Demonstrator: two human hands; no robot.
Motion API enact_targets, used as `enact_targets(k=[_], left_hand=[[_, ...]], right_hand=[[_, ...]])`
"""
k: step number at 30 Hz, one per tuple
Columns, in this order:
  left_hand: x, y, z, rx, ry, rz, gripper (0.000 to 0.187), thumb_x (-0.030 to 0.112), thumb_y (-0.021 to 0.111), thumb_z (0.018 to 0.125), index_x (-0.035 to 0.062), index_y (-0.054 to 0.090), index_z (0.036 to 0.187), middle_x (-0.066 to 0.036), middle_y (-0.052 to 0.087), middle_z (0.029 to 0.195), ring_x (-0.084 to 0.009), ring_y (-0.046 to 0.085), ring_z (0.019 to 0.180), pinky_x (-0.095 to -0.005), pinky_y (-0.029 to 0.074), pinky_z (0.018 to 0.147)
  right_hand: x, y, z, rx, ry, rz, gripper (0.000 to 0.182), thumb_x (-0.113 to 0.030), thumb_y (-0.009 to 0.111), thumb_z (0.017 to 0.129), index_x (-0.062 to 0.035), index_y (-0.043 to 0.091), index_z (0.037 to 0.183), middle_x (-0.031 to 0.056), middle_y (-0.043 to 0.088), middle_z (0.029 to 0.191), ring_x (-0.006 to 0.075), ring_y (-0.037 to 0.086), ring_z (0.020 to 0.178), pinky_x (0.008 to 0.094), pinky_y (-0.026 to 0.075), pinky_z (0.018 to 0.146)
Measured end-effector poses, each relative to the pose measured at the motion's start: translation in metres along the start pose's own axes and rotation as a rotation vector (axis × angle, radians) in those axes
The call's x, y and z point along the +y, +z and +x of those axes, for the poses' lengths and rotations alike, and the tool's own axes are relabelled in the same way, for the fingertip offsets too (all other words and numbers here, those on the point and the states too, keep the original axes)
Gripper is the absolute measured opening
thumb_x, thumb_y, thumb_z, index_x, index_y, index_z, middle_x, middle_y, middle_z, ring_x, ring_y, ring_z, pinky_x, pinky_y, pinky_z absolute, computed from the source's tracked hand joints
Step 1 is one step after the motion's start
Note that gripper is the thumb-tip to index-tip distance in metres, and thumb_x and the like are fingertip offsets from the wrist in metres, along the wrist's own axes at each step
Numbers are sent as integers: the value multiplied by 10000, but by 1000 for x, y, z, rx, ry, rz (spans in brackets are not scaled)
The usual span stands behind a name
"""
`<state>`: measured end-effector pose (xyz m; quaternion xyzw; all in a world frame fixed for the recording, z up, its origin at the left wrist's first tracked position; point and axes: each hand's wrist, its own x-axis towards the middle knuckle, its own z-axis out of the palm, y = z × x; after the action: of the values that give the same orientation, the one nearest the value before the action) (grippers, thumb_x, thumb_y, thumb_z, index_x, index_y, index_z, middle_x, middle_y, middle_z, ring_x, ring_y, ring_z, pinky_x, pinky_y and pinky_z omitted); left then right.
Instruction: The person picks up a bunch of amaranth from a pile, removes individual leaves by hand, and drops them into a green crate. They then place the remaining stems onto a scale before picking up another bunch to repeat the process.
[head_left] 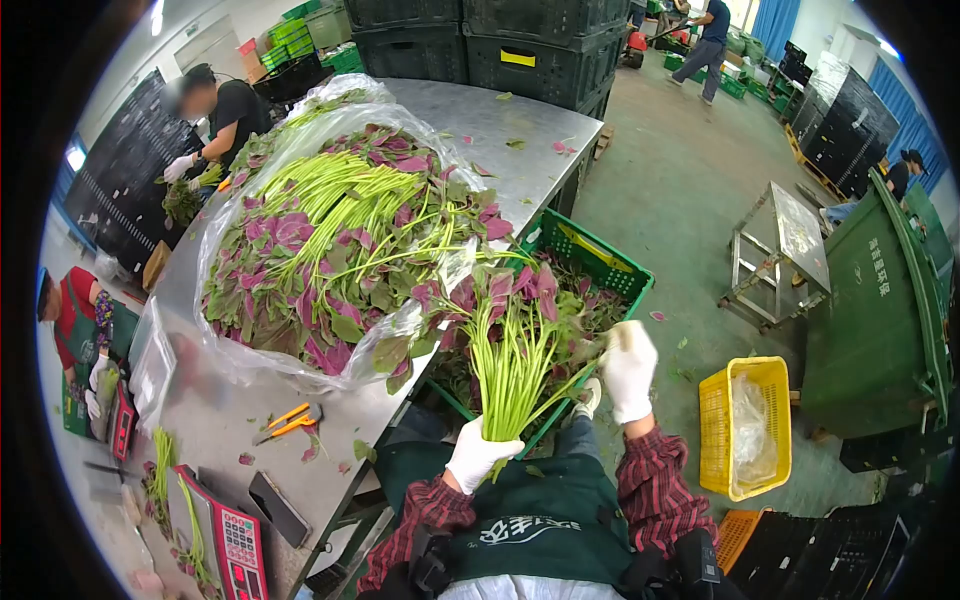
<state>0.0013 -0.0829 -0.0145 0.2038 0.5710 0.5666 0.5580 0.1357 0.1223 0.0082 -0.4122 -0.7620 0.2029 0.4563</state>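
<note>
My left hand (480,452), in a white glove, is closed around the lower stems of a bunch of amaranth greens (510,375), its purple and green leaves pointing away from me. To the right of the bunch, my right hand (630,372), also gloved, is curled closed; a stem and blurred leaves reach towards its fingers, and I cannot make out what is in them. Under the bunch stands a green crate (600,250) with loose leaves inside. On the metal table (400,470), a large heap of amaranth (340,240) lies in a clear plastic bag (225,345).
Orange-handled scissors (290,422), a phone (279,508) and a red scale (238,545) lie on the table. Black crates (530,70) are stacked at its far end. On my right stand a yellow basket (745,430), a metal cart (785,250) and a green bin (870,320). Other people work around.
</note>
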Motion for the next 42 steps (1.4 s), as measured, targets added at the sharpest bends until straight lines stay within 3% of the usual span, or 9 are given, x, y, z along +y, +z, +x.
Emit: enact_targets(k=[3,6,8,11,17,28,32,37,42], left_hand=[[-3,-4,-2,20,-2,-1,323,26,715,690,-5,573,979,-34,600,813,-100,556,663,-235,462,616],[-3,-3,-1,38,-5,43,343,48,718,693,-12,575,998,-37,613,836,-107,574,707,-242,472,661],[-7,0,2,63,53,111,358,60,718,693,-13,577,1014,-39,623,854,-104,580,734,-245,474,690],[-6,5,4,92,119,249,382,74,715,694,-11,581,1042,-42,640,887,-96,587,780,-249,472,738],[-5,-3,-1,111,179,312,375,75,707,696,-5,588,1042,-51,655,903,-87,593,801,-249,469,758],[0,3,0,70,128,267,398,68,717,694,-14,576,1057,-53,643,951,-102,588,834,-253,467,779],[1,2,-5,24,73,152,402,62,729,692,-24,572,1052,-56,633,965,-112,585,850,-258,465,788],[-4,-3,-8,15,12,110,382,49,728,689,-24,575,1032,-52,628,935,-116,584,830,-258,467,773],[-5,-2,0,67,73,140,378,48,721,690,-25,577,1032,-50,636,886,-127,595,756,-261,482,726]], right_hand=[[4,-23,26,148,301,228,108,-18,541,849,1,589,943,86,616,840,126,525,514,271,442,480],[-16,-34,28,51,253,273,182,-41,557,860,-8,601,1034,71,633,947,87,508,501,241,432,459],[-27,-24,10,-207,104,331,213,-82,605,842,-32,614,1049,82,648,919,106,571,578,244,472,513],[-59,-9,-8,-589,-27,202,427,-122,627,782,-49,518,1189,179,603,948,310,606,799,330,499,704],[-44,10,-20,-599,-234,127,505,-95,567,792,-32,435,1276,221,577,1042,350,585,923,377,479,792],[-37,21,-35,-326,-298,7,77,-84,544,823,-21,510,849,149,514,701,295,554,606,372,433,554],[-28,9,-11,-150,534,808,88,-101,476,903,-51,476,830,29,568,722,61,464,512,205,373,464],[16,-29,38,278,506,675,133,-116,508,889,5,539,843,2,489,608,63,428,486,216,355,476],[-34,-34,23,-239,465,611,168,-104,579,854,-21,590,1000,33,591,763,67,539,543,205,432,505]])
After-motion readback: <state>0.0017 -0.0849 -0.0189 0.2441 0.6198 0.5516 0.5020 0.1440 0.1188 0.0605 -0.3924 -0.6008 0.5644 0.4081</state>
